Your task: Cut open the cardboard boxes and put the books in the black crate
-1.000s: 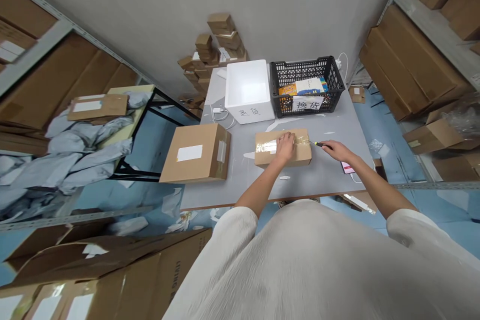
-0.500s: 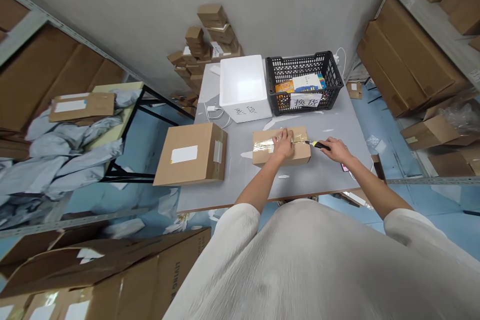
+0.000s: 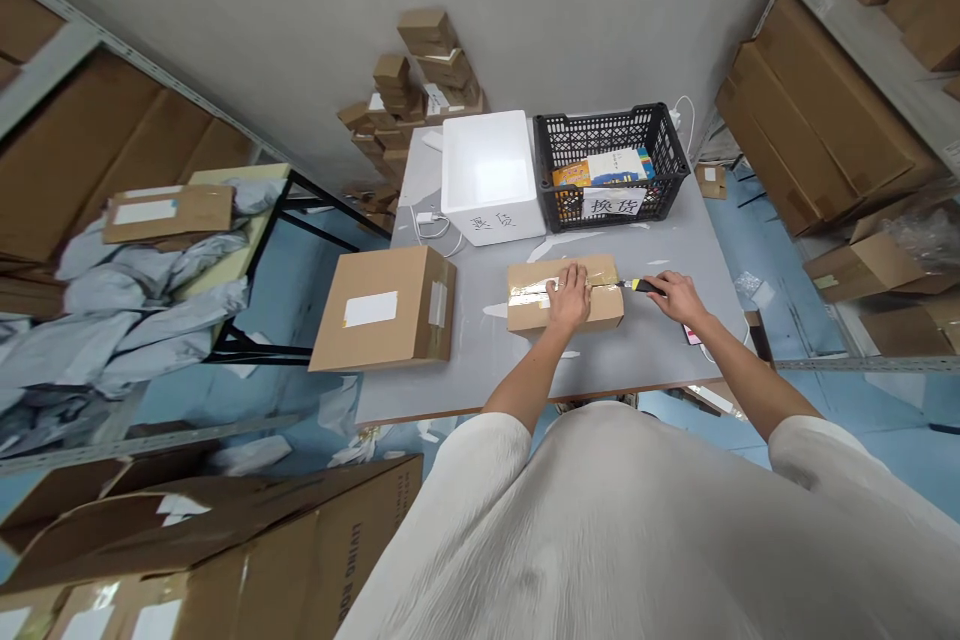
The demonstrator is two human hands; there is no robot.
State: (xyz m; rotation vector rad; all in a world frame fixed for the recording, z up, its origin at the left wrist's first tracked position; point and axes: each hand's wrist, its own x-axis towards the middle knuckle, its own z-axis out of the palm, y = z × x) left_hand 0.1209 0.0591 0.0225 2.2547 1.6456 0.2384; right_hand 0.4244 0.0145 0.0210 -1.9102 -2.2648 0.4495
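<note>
- Right grip [image 3: 676, 296]: wrapped round knife [image 3: 639, 286]; probably light, rigid.
- Left grip [image 3: 571, 298]: fingers spread, box [image 3: 604, 306] beneath; likely stiff; best held by sides, tape [image 3: 525, 288] looks slick.

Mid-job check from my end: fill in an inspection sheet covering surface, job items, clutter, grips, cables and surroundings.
Surface: gray table, marked with pale patches.
Job items: taped carton on the table; cutter with its tip at the carton's right end, contact unclear.
Clutter: large carton at left; white bin and black crate behind; phone partly hidden by the right forearm.
Grips: left grip lies on the taped carton; right grip holds the cutter.
Cables: white cable left of the bin; another beside the phone.
Surroundings: gray bags at left; stacked boxes by the wall; scraps on the floor.
</note>
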